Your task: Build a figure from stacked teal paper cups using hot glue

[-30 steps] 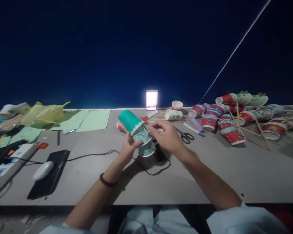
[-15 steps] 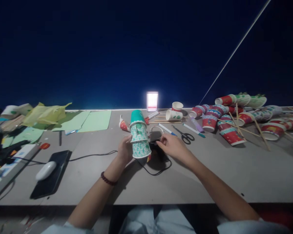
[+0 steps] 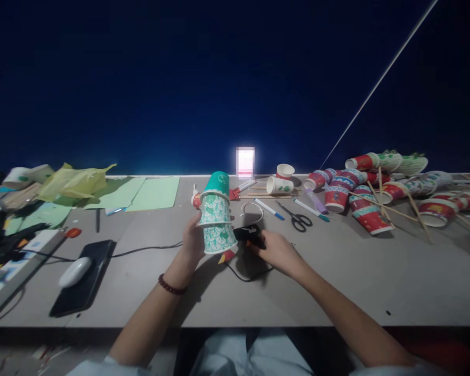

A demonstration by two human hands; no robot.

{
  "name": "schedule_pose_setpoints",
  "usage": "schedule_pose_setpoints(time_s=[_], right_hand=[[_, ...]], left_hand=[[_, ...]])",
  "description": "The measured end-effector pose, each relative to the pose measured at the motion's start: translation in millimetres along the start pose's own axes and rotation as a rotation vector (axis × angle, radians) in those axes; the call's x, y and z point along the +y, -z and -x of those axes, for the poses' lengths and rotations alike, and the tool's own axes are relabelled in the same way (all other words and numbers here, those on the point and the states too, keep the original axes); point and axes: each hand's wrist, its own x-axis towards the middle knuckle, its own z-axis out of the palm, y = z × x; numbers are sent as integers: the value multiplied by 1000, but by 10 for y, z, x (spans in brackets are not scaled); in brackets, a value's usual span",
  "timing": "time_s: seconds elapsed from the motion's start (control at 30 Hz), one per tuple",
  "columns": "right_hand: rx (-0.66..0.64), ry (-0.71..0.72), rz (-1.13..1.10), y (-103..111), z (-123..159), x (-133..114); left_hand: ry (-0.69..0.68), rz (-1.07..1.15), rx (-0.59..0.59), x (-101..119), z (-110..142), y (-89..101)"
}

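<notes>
In the middle of the head view, my left hand (image 3: 193, 243) grips a stack of green and white paper cups (image 3: 218, 211), joined end to end and tilted, its solid green cup at the far end. A small red and yellow piece (image 3: 227, 255) shows under the near cup. My right hand (image 3: 276, 253) is closed around a black corded glue gun (image 3: 247, 233), its front end close to the cups' right side. Whether it touches them I cannot tell. A white ring (image 3: 252, 204) lies just behind the glue gun.
Black scissors (image 3: 298, 219) and markers (image 3: 269, 209) lie right of centre, behind my right hand. Red patterned cup stacks (image 3: 370, 211) and wooden sticks crowd the right. On the left are a phone (image 3: 82, 282), a power strip (image 3: 21, 271), green paper (image 3: 152, 194) and a yellow bag (image 3: 76, 183).
My right hand has taken hold of the glue gun and lifted it beside the cups. My left hand has shifted the cup stack slightly left and tilted it more.
</notes>
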Motion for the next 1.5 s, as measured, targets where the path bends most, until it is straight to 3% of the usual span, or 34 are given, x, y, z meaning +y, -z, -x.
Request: schedule_pose_setpoints(time_s=[0.17, 0.33, 0.43, 0.57, 0.87, 1.0, 1.13, 1.27, 1.5], right_hand=[[-38, -155, -192, 83, -19, 163], [-159, -305, -714, 309, 14, 238], [-146, -299, -991, 395, 58, 222], [-81, -183, -1138, 426, 106, 147], [-133, 18, -1045, 500, 163, -203], [-98, 103, -952, 442, 165, -301], [-26, 142, -746, 322, 166, -305], [-10, 159, -722, 219, 172, -299], [99, 227, -625, 189, 191, -379]], left_hand=[[-58, 8, 19, 74, 21, 20], [-52, 4, 9, 93, 23, 67], [-9, 14, 6, 79, 5, 72], [62, -5, -10, 40, -19, 53], [106, -79, -89, -39, 4, 33], [117, -119, -112, -63, 2, 52], [45, -186, -39, -96, -6, 56], [-66, -222, 50, -137, -14, 62], [-150, -316, 15, -164, -8, 51]])
